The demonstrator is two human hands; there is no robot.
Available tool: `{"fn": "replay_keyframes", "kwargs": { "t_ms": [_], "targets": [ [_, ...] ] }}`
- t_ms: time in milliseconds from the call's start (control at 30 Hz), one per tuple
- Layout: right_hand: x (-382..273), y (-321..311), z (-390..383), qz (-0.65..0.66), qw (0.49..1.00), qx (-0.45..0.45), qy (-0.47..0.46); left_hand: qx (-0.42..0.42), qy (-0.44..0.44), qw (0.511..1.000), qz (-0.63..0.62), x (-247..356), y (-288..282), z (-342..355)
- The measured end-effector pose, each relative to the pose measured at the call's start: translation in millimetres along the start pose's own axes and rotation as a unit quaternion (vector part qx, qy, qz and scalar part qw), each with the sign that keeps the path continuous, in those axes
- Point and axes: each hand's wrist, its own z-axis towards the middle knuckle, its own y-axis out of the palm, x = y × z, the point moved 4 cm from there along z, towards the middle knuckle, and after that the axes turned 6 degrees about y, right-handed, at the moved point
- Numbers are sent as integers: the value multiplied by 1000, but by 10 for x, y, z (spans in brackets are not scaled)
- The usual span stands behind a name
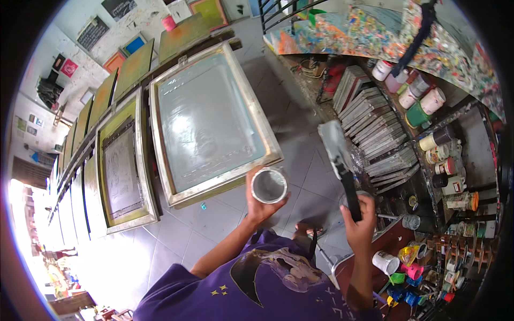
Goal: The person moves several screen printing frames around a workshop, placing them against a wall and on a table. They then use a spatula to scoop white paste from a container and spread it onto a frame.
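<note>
My left hand (255, 205) is wrapped round a white-rimmed tub (269, 185), its grey-smeared inside facing up. The tub is beside the near right corner of a large screen-printing frame (211, 125), which has pale grey mesh and a worn metal border. My right hand (360, 218) grips a spatula (342, 160) by its black handle. The spatula's broad, grey-smeared blade points away from me, over the floor beside a row of stacked frames. Something round partly shows behind my right fingers; I cannot tell what it is.
A second screen frame (122, 166) lies left on the long row of boards (134, 67). Several grey-edged frames (375, 125) stand packed at right. Paint tubs (423, 104) line the shelves. A white bucket (385, 262) and colourful containers stand near my right forearm. Grey tiles (214, 224) cover the floor.
</note>
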Motion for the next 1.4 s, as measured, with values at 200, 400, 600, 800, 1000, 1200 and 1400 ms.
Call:
{"fn": "replay_keyframes", "kwargs": {
  "t_ms": [200, 400, 600, 800, 1000, 1200, 1400],
  "targets": [
    [-649, 1006, 250, -251, 954, -67, -149, 100, -28, 977, 186, -182, -1850, -382],
    [-1285, 1465, 708, -467, 831, -126, -276, 156, 15, 937, 313, -216, -2884, -382],
    [-1500, 1891, 1313, -538, 769, -194, -286, 236, -23, 915, 327, -433, -3125, -417],
    [-1598, 1975, 1720, -565, 736, -229, -294, 344, -51, 897, 273, -463, -3063, -360],
    [-1503, 2049, 1965, -586, 695, -269, -319, 363, -82, 878, 302, -536, -3016, -332],
    [-1515, 2300, 1962, -583, 667, -298, -355, 383, -125, 862, 307, -497, -2997, -325],
    [-1592, 2676, 1712, -593, 646, -320, -358, 423, -81, 872, 232, -454, -3085, -342]
  ]
}}
